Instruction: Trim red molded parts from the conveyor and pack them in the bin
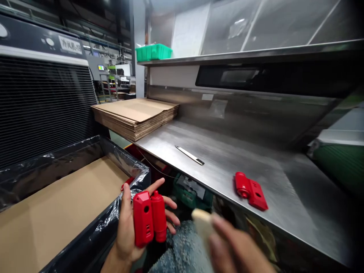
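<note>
Cradling red part (143, 222) | left hand (127, 231), fingers spread | right hand (237, 244) pinching pale strip (202, 223)

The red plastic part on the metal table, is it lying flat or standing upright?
Lying flat: the red plastic part shows its broad, holed face upward.

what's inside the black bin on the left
In the bin, a cardboard sheet shows, with a bit of something red at its corner, partly hidden by the left hand. Whatever lies under the sheet is covered.
</note>
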{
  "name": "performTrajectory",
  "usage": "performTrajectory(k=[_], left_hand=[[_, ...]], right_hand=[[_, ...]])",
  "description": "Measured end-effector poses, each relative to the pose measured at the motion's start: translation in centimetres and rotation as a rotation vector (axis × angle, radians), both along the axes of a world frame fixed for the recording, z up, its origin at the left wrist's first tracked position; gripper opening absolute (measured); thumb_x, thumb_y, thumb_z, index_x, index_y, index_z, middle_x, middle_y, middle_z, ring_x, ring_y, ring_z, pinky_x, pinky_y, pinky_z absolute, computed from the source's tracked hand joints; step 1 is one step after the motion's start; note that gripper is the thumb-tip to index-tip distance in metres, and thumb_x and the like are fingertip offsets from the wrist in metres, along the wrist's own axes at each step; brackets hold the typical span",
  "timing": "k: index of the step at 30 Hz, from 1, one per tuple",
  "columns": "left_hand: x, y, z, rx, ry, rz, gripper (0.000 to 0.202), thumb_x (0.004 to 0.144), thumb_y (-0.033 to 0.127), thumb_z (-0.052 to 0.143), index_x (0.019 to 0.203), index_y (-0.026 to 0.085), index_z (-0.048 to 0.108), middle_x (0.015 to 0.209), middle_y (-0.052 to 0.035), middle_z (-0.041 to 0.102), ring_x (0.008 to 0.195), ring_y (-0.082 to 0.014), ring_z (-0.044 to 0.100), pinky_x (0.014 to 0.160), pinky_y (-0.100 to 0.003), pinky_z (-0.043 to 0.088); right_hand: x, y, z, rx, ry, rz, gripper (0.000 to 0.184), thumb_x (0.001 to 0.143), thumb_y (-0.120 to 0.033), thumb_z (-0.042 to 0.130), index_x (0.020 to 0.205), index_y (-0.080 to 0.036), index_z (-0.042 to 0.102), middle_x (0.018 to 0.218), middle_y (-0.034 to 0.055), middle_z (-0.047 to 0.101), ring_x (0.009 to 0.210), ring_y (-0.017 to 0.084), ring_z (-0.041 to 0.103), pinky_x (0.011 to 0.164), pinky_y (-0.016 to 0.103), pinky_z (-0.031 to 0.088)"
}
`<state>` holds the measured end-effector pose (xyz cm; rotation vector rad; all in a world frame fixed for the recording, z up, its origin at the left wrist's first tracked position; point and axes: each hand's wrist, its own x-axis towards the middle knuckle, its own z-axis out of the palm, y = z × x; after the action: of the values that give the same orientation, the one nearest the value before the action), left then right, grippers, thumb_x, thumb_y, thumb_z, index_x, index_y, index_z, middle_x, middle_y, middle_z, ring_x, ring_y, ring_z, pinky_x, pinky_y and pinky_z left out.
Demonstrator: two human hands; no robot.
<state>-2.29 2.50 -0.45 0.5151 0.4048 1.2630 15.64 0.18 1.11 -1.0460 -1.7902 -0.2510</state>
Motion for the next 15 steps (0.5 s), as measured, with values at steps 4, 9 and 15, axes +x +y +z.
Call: performTrajectory(k=[4,9,15], left_hand=[[0.8,-0.4,-0.2,0.016,-0.083,-0.110,0.081,0.092,0.068,0.015,0.151,0.013,0.027,0.102,-0.0256,0.069,0.089,-0.0401,0.066,0.074,-0.054,0.048],[1.9,-0.7,0.4,-0.040,-0.199,-0.177,0.071,0.093,0.064,0.022,0.138,0.013,0.044,0.102,-0.0223,0.066,0.082,-0.0358,0.065,0.065,-0.048,0.050],[2.8,0.5,-0.2,-0.464,-0.446,-0.157,0.051,0.090,0.052,0.053,0.121,0.012,0.055,0.100,-0.0156,0.060,0.090,-0.0296,0.062,0.081,-0.046,0.051]], right_hand=[[3.3,7.9,1.8,-0.340,0.000,-0.478,0.032,0.097,-0.033,0.047,0.122,-0.021,0.061,0.114,0.0090,0.069,0.105,0.024,0.064,0.091,0.037,0.050],[5.4,18.5,1.4,-0.599,-0.084,-0.645,0.021,0.094,-0.027,0.056,0.109,-0.015,0.064,0.103,0.0072,0.067,0.095,0.020,0.065,0.085,0.042,0.054],[6.8,13.1,-0.4,-0.430,-0.064,-0.612,0.038,0.094,-0.019,0.045,0.131,-0.012,0.053,0.131,0.0170,0.055,0.123,0.027,0.051,0.105,0.046,0.042]])
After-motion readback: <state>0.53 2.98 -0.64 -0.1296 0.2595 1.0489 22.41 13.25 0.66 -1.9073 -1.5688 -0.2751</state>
